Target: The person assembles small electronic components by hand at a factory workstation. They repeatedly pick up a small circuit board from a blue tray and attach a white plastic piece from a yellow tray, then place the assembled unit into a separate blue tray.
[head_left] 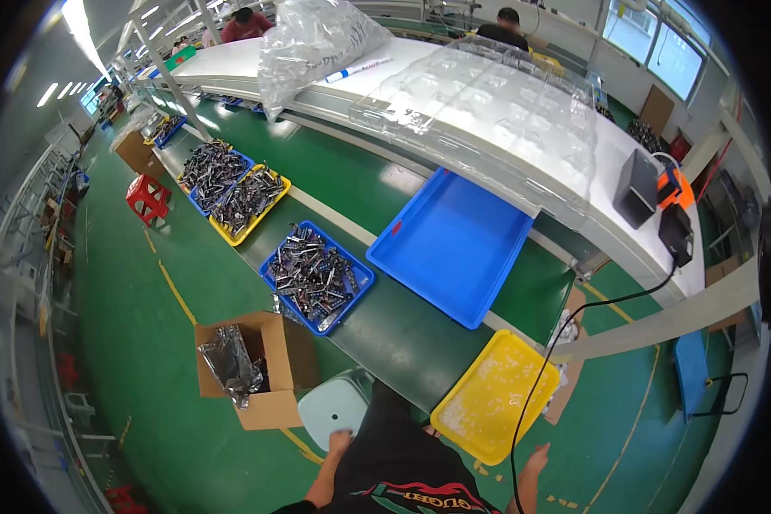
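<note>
- The left hand (340, 442) is seen at the bottom edge, laid on the rim of a pale stool (334, 407); its fingers are spread flat, and nothing is gripped.
- The right hand (536, 459) hangs loose beside the body, just right of the yellow tray (495, 396); it looks open and empty, though it is small in the view and this cannot be told for certain.
- The stool stands just left of the yellow tray, against the near edge of the conveyor belt (403, 330).
- The yellow tray is tilted off the belt's near edge; only pale specks are seen in it.
- A black cable (574, 319) is draped past the yellow tray's right side, running up to a black box (675, 234) well beyond the tray.
- A cardboard box (253, 368) with a silvery bag inside is set on the floor, left of the stool.
- A blue tray (317, 276) of dark metal parts lies on the belt, beyond the yellow tray and to its left.
- A large bare blue tray (451, 242) lies straight beyond the yellow tray.
- More trays of parts (231, 190) are lined further along the belt, far left.
- Clear moulded sheets (497, 111) and a clear bag (313, 43) are laid on the white bench furthest away.
</note>
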Demonstrator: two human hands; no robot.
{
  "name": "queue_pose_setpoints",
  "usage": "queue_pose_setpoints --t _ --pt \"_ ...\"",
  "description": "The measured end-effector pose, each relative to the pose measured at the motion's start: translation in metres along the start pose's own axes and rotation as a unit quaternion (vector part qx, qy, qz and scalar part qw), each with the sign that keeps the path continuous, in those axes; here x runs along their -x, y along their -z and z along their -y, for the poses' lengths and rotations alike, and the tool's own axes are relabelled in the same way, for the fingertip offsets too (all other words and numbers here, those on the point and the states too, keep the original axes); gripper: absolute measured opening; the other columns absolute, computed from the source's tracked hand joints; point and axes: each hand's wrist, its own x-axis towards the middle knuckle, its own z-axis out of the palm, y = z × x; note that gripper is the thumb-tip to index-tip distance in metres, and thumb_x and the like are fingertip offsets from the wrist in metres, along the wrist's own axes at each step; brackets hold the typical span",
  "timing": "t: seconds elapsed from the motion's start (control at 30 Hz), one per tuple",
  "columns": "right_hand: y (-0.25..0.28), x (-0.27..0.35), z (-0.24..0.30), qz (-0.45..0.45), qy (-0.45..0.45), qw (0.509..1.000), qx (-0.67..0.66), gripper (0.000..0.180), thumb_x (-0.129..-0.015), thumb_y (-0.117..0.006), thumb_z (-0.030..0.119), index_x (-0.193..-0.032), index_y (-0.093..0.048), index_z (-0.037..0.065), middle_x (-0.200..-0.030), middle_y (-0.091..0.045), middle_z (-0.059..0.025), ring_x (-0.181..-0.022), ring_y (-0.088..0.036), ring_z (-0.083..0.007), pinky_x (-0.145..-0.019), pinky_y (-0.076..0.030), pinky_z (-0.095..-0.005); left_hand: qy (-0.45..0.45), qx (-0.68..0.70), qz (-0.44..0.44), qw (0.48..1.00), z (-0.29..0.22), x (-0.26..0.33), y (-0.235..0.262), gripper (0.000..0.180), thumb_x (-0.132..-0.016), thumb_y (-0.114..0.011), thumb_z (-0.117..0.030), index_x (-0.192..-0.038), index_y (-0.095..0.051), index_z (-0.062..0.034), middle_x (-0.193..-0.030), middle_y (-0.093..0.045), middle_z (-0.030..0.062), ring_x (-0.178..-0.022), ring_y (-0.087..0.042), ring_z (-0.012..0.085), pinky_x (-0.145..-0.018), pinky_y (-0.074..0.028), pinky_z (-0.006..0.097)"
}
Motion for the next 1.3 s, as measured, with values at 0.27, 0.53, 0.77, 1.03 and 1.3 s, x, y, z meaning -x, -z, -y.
queue_pose_setpoints --t 0.27,0.53,0.77,1.03,1.3 --pt "-0.083 0.059 0.067 -0.086 0.224 0.97 0.044 0.037 -0.097 -0.039 0.028 -0.098 -0.062 -0.001 -0.093 -0.063 -0.0238 -0.086 -0.058 -0.039 -0.076 -0.042 -0.0485 -0.107 -0.143 0.009 0.984 -0.107 -0.103 0.098 0.028 -0.083 -0.054 -0.024 -0.085 -0.067 0.0002 -0.083 -0.067 0.0208 -0.086 -0.065 0.0364 -0.076 -0.05 0.039" --pt "-0.088 0.101 0.057 -0.225 0.202 0.929 0.213 0.036 -0.094 -0.051 0.026 -0.124 -0.054 0.006 -0.11 -0.052 -0.0186 -0.099 -0.05 -0.0364 -0.084 -0.043 -0.0461 -0.066 -0.531 0.101 0.839 -0.034 -0.203 0.207 0.033 -0.081 -0.054 -0.029 -0.081 -0.064 0.0031 -0.079 -0.064 0.0266 -0.077 -0.064 0.0422 -0.07 -0.051 0.046" --pt "-0.103 0.11 0.052 -0.228 0.174 0.925 0.247 0.041 -0.093 -0.052 0.029 -0.129 -0.053 0.009 -0.108 -0.055 -0.0211 -0.096 -0.055 -0.0393 -0.08 -0.046 -0.0468 -0.16 -0.308 0.259 0.901 -0.017 -0.236 0.144 0.02 -0.085 -0.052 -0.01 -0.095 -0.065 0.0014 -0.073 -0.064 0.0104 -0.067 -0.061 0.0253 -0.06 -0.048 0.035" --pt "-0.096 0.114 0.085 -0.153 0.176 0.938 0.256 0.042 -0.093 -0.05 0.034 -0.122 -0.056 0.004 -0.106 -0.062 -0.0233 -0.09 -0.06 -0.0413 -0.075 -0.049 -0.0486 -0.131 -0.206 0.155 0.957 0.002 -0.276 0.117 0.021 -0.085 -0.052 -0.011 -0.094 -0.065 0.003 -0.078 -0.065 0.0126 -0.072 -0.062 0.0257 -0.065 -0.048 0.037" --pt "-0.05 0.114 0.077 -0.036 0.304 0.945 0.118 0.044 -0.087 -0.059 0.028 -0.12 -0.056 -0.001 -0.093 -0.061 -0.0207 -0.085 -0.06 -0.0373 -0.075 -0.048 -0.0415 -0.146 -0.238 0.216 0.936 0.065 -0.393 0.066 0.034 -0.087 -0.05 -0.008 -0.117 -0.051 0.0086 -0.115 -0.059 0.0173 -0.1 -0.058 0.0227 -0.083 -0.05 0.037"
